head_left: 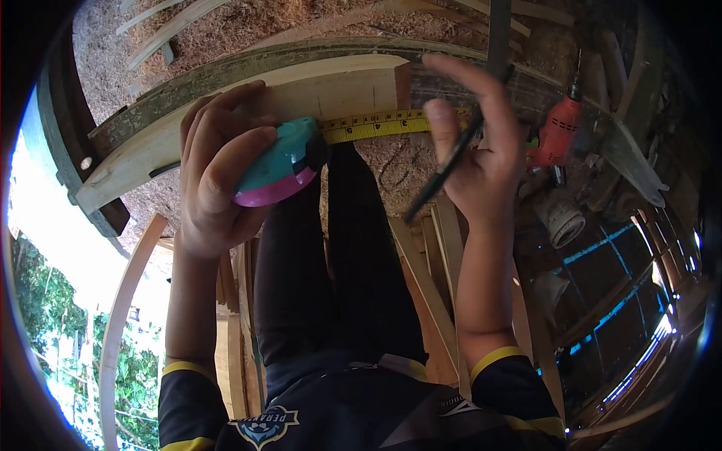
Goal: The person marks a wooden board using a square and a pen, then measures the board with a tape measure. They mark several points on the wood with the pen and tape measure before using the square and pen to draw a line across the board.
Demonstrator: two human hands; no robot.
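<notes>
My left hand (pixel 218 169) is wrapped round a teal and pink tape measure (pixel 278 165), its fingertips near a pale wooden board (pixel 346 90). The yellow tape (pixel 376 126) runs out to the right along the board's near edge. Two thin marks show on the board's face. A dark, slim stick-like tool (pixel 440 177), perhaps a pencil, lies across my right hand (pixel 481 143). Its thumb and forefinger are apart, near the far part of the tape, and the forefinger points up past the board's right end. Whether the tape's tip touches anything is hidden behind this hand.
Under the board runs a worn wooden beam (pixel 444 64). A red drill (pixel 560 131) with its bit upward lies at the right, above a cylindrical object (pixel 564 225). Sawdust covers the ground beyond. Loose wooden strips (pixel 124 316) stand at the left and between my legs and right arm.
</notes>
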